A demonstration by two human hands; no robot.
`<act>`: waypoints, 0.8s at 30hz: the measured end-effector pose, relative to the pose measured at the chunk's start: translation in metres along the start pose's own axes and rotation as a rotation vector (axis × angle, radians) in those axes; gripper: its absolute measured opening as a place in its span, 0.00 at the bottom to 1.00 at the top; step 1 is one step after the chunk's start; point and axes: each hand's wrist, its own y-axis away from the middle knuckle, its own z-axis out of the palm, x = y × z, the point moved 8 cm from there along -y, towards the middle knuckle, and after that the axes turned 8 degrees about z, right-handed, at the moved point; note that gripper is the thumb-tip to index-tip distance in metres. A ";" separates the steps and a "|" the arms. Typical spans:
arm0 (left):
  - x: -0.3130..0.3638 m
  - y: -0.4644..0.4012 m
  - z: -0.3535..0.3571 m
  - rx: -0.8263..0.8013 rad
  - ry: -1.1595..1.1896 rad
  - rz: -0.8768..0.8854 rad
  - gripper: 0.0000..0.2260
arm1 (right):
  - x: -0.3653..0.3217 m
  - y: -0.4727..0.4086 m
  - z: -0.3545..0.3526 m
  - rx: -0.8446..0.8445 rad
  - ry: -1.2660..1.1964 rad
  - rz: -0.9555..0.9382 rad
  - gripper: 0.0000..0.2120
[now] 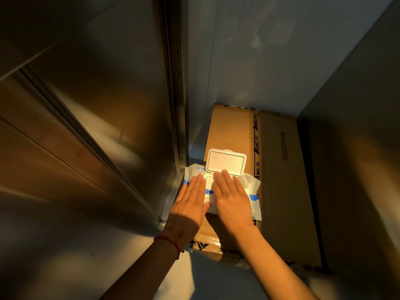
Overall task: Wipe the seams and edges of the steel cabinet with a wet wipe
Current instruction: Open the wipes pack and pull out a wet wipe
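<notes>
Head view: both hands [213, 197] flat on wipe pack [218, 187].

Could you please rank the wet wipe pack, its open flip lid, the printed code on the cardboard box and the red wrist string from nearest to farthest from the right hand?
From the right hand:
1. wet wipe pack, directly under it.
2. open flip lid, just beyond the fingertips.
3. red wrist string, on the left wrist.
4. printed code, far right on the cardboard box.

A flattened cardboard box [279, 174] is laid on the floor. A wet-wipe pack [218, 180], lid flipped open, is rested on it.
</notes>
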 end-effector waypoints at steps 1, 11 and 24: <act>0.000 0.000 0.000 0.000 0.002 -0.001 0.25 | -0.001 0.000 0.004 -0.023 -0.008 -0.011 0.27; 0.000 0.002 -0.002 -0.007 0.018 0.007 0.24 | 0.001 0.001 0.000 -0.041 0.089 0.013 0.25; -0.001 0.000 0.001 -0.060 0.018 -0.012 0.28 | 0.015 0.002 0.009 -0.107 0.075 0.023 0.28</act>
